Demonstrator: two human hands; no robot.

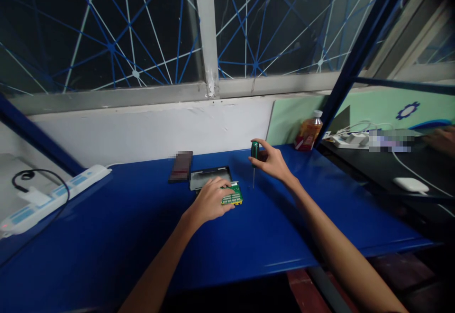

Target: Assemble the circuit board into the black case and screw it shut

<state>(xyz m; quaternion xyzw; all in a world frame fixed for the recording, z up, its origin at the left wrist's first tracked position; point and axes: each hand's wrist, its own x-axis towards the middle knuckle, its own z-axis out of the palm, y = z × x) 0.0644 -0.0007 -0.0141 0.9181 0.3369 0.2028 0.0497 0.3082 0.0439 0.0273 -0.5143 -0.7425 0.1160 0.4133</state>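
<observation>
Power strip (57, 200), bottle (308, 133), patterned windows (149, 31)

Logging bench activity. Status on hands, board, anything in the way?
Right hand gripping screwdriver, shaft down. Left hand holding green circuit board. Dark case close behind left hand, might crowd it.

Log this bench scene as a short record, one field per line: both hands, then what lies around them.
Left hand: the left hand has its fingers and thumb on a green circuit board
Right hand: the right hand holds a screwdriver, upright, shaft down
Tip contact: cannot tell
Behind the board: black shallow case
Left of case: dark flat slab
Surface: blue table
Far left: white power strip
Back right: capped bottle
Right edge: another person's hand, blurred
</observation>
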